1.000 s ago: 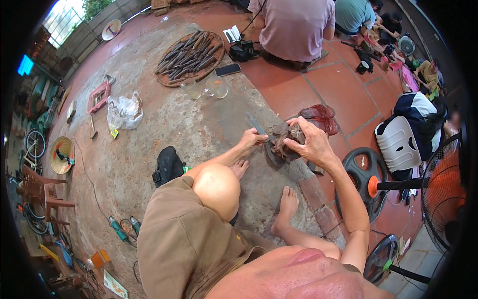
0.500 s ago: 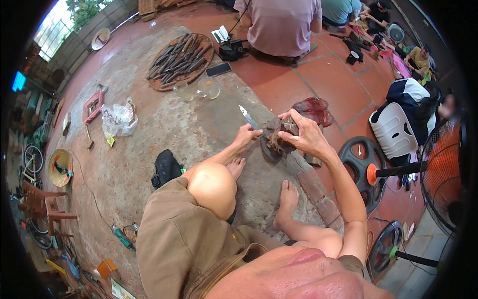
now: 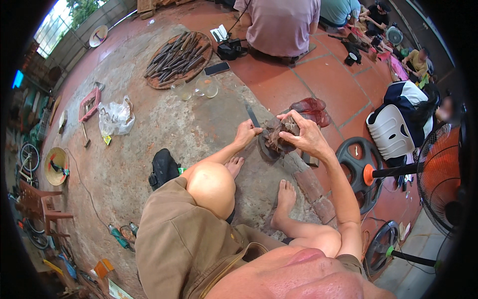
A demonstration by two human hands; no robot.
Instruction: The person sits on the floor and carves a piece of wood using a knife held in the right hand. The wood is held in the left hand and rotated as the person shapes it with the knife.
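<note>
My left hand (image 3: pixel 246 133) is closed on a narrow flat metal blade (image 3: pixel 253 115), its tip pointing up and away from me. The thumb lies along it, and any handle is hidden. Just right of it, my right hand (image 3: pixel 304 135) grips a dark brown, rough carved piece (image 3: pixel 274 138), fingers over its top and right side. The piece looks like wood and stands low between my feet and the brick edge. My left fingertips are close to it; whether they touch I cannot tell. Behind my right hand lies a shiny dark red object (image 3: pixel 314 110).
A round woven tray (image 3: pixel 152 82) holds several chisel-like tools; a phone (image 3: pixel 217 69) and clear glasses (image 3: pixel 211 88) lie near it. Left are a plastic bag (image 3: pixel 115 118) and a black pouch (image 3: pixel 165 168). A standing fan (image 3: pixel 438 174) and its base (image 3: pixel 343 154) are right; a person (image 3: pixel 282 27) sits ahead.
The blade has turned slightly in my left hand, and its bright glint has gone dark. My right hand keeps its grip on the carved piece. The view has shifted a little.
</note>
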